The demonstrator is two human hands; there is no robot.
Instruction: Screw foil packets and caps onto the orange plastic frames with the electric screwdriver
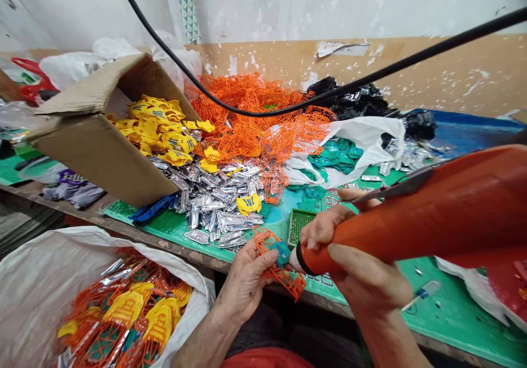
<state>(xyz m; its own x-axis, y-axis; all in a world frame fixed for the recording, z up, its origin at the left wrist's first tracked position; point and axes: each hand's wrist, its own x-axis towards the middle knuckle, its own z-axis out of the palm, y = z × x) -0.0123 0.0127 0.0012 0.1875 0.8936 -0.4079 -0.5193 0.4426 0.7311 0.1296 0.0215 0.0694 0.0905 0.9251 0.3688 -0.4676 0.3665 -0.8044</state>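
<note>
My left hand (247, 274) pinches an orange plastic lattice frame (294, 286) with a small teal plastic piece (282, 251) lying on it. In my right hand (368, 280) is a thick orange power screwdriver (436, 208), fingers wrapped round its front part. A dark metal lever runs along its upper side. Its pale nose with a black collar meets the teal piece; the bit and any screw are hidden. Just beyond, a small green basket (300, 222) stands on the table. Silver plates (218, 214) lie heaped close to my left hand, with a yellow part (249, 204) on top.
A tipped cardboard box (99, 154) spills yellow parts. Behind are piles of orange frames (247, 104) and black parts (358, 101). Teal pieces (337, 154) lie in a white plastic bag. A white sack (37, 280) of assembled pieces stands lower left. A black cable (263, 113) hangs across.
</note>
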